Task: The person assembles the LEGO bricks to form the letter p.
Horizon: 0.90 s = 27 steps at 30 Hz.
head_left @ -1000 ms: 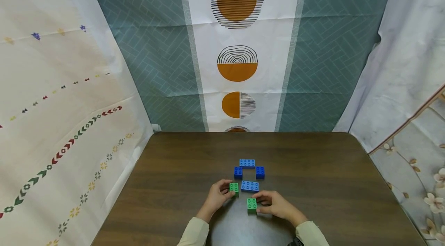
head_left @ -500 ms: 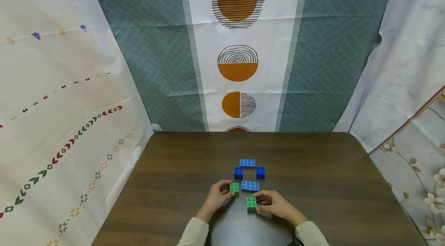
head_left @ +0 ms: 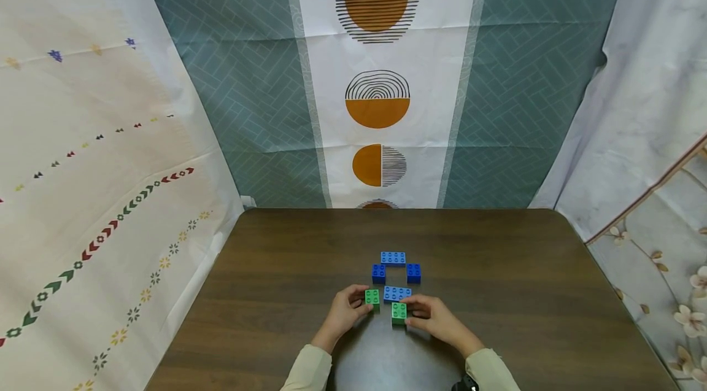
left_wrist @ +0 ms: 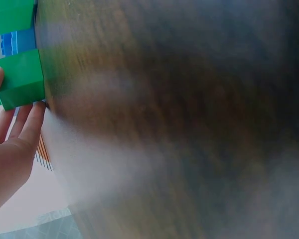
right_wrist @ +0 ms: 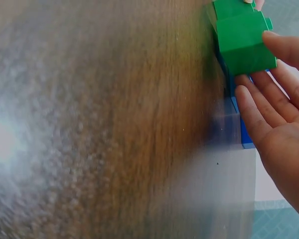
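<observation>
My left hand [head_left: 343, 312] pinches a green toy building brick [head_left: 372, 297] between thumb and fingers, at the near left of the blue bricks. In the left wrist view its thumb lies on one side of that brick [left_wrist: 21, 82] and the fingers on the other. A second green brick [head_left: 399, 311] is held by my right hand [head_left: 436, 320], just in front of the near light blue brick [head_left: 397, 294]. The right wrist view has the thumb and fingertips on this brick [right_wrist: 246, 45]. Whether it touches the blue one, I cannot tell.
Beyond the near light blue brick stand two dark blue bricks, one left [head_left: 378, 274] and one right [head_left: 413, 274]. Another light blue brick [head_left: 393, 258] lies farthest back. All are on a brown wooden table [head_left: 287, 268]. Patterned cloths [head_left: 259, 102] hang behind and beside it.
My right hand has moved its green brick away from me, up to the near light blue brick. The left hand and its green brick have stayed in place.
</observation>
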Available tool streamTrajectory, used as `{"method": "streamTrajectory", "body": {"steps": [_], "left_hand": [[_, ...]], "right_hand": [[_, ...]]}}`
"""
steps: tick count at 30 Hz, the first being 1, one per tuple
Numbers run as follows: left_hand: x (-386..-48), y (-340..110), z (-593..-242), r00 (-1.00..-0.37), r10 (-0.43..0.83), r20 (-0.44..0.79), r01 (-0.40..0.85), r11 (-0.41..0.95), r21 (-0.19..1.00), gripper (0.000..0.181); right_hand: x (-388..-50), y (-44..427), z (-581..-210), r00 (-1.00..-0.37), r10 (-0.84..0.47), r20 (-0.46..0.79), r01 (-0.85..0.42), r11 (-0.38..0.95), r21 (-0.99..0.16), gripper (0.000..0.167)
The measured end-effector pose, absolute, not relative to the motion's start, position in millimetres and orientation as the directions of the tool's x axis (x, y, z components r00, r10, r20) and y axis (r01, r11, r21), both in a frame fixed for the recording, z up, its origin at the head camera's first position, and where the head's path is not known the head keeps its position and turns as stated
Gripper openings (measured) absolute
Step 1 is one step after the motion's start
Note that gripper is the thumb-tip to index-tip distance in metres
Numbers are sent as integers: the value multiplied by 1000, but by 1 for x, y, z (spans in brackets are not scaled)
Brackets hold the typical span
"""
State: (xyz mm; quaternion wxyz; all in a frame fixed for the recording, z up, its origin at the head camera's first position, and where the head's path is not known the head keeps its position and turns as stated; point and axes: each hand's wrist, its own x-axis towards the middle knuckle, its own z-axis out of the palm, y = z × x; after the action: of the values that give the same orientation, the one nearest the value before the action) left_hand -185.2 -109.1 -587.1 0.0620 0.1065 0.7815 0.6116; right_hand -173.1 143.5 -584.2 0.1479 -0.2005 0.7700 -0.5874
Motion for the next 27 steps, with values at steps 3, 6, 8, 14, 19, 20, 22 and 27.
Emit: {"method": "streamTrajectory", "body": {"steps": [3, 6, 8, 14, 19, 20, 22, 27], "left_hand": [[-185, -109, -587, -971, 237, 27, 82, 226, 971, 37], [-184, -108, -582, -971, 240, 27, 85, 236, 968, 37], [-179, -107, -569, -969, 246, 34, 92, 232, 968, 36], [-171, -106, -550, -965, 258, 48, 108, 226, 968, 34], [-180, -107, -574, -968, 246, 57, 121, 252, 960, 34], [-181, -108, -578, -969, 243, 55, 119, 256, 959, 34], [-184, -109, -584, -970, 238, 47, 110, 257, 960, 34], [-184, -109, -586, -973, 228, 24, 83, 255, 963, 33]], "right_hand": [[-173, 142, -584, -881, -472, 10, -129, 220, -967, 37], [-173, 142, -585, -884, -467, 7, -125, 221, -967, 36], [-172, 141, -585, -885, -466, 1, -119, 223, -967, 36], [-172, 140, -585, -889, -457, 0, -126, 247, -961, 36], [-171, 140, -587, -890, -455, -1, -119, 234, -965, 38], [-171, 140, -587, -890, -455, -2, -115, 229, -967, 38], [-170, 140, -586, -889, -458, -2, -108, 215, -971, 39], [-170, 140, -586, -893, -450, 1, -101, 199, -975, 40]]}}
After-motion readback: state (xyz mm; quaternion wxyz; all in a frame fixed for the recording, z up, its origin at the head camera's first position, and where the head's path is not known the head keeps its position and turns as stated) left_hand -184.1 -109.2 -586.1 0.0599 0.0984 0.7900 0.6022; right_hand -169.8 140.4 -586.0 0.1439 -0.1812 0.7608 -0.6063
